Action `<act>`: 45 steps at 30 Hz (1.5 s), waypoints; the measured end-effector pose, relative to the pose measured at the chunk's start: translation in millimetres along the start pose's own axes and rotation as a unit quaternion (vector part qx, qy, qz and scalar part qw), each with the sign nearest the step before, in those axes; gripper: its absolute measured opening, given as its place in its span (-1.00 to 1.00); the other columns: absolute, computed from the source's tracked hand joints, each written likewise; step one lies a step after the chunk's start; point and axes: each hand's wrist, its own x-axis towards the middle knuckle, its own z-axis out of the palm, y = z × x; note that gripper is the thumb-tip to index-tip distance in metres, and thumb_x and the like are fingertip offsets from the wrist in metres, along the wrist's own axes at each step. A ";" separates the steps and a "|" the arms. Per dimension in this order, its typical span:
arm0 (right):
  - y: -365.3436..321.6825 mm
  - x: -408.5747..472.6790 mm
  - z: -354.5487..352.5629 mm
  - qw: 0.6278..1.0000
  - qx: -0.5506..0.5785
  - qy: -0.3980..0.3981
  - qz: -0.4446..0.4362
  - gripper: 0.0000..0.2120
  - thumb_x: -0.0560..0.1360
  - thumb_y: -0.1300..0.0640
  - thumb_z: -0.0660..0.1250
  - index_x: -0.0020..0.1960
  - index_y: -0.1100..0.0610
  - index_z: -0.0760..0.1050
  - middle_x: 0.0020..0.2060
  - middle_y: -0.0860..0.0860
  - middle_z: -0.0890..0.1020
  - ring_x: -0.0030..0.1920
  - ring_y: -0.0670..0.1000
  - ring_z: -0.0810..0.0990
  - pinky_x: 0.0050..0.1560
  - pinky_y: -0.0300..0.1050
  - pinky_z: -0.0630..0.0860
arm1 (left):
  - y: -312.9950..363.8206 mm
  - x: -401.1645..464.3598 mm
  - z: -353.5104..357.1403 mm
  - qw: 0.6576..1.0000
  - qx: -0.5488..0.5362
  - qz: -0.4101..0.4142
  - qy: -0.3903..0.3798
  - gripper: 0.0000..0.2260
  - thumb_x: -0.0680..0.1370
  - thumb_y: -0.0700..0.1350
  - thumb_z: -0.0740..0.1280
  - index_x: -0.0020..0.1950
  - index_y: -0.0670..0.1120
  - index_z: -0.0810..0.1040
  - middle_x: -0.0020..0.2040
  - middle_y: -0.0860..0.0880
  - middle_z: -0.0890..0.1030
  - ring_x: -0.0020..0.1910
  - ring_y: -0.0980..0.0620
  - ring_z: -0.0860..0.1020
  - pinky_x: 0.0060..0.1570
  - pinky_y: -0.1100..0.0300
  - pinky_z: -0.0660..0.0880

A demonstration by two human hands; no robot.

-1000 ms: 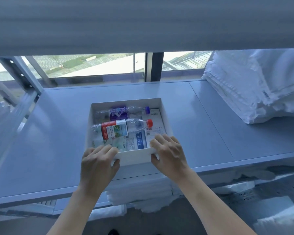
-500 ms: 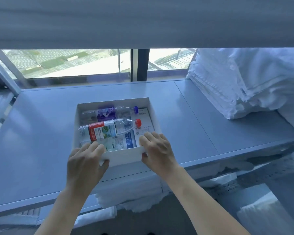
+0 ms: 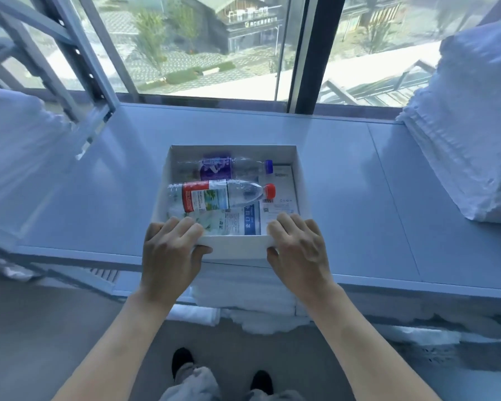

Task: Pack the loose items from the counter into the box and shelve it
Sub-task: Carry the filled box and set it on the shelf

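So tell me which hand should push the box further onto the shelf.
Neither alone, probably: left hand and right hand each grip a near corner of the box; pushing with both keeps it straight.

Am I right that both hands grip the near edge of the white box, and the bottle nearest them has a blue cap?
Not quite. In the head view both the left hand and the right hand do grip the near edge of the white box, but the bottle nearest them has a red cap. The blue cap belongs to the purple-labelled bottle lying farther back.
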 end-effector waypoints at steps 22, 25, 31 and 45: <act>-133.5 -23.7 -51.5 0.981 0.095 -0.013 -0.170 -0.68 0.21 0.30 0.52 -0.11 0.13 0.49 -0.17 0.00 0.53 -0.13 0.10 0.53 -0.15 -0.03 0.42 | -0.2 -142.4 -148.7 0.974 0.084 -0.191 0.087 -0.69 0.28 -0.02 0.67 -0.20 -0.03 0.56 -0.18 0.06 0.63 -0.14 -0.11 0.57 -0.09 0.00 0.34; -172.5 -33.7 -62.4 0.972 0.102 -0.013 -0.211 -0.68 0.20 0.30 0.52 -0.11 0.12 0.50 -0.16 -0.01 0.54 -0.13 0.09 0.54 -0.15 -0.05 0.42 | -4.2 -182.4 -178.4 0.966 0.087 -0.212 0.123 -0.74 0.35 0.03 0.61 -0.21 -0.03 0.57 -0.18 0.06 0.64 -0.15 -0.11 0.57 -0.09 0.01 0.33; -257.2 -62.8 -84.8 0.952 0.130 -0.029 -0.275 -0.67 0.19 0.27 0.53 -0.09 0.11 0.54 -0.14 -0.02 0.57 -0.12 0.10 0.57 -0.13 -0.02 0.47 | -7.7 -268.1 -245.4 0.946 0.115 -0.265 0.148 -0.73 0.36 0.11 0.51 -0.19 -0.08 0.62 -0.18 0.03 0.66 -0.16 -0.13 0.60 -0.11 0.01 0.34; -449.2 -130.4 -128.5 0.874 0.254 -0.006 -0.414 -0.57 0.15 0.17 0.60 -0.12 0.05 0.43 -0.15 -0.05 0.52 -0.10 0.05 0.49 -0.07 -0.08 0.33 | 10.4 -451.1 -392.9 0.866 0.254 -0.394 0.173 -0.69 0.28 -0.03 0.65 -0.17 -0.08 0.59 -0.19 0.05 0.61 -0.16 -0.12 0.57 -0.11 0.01 0.34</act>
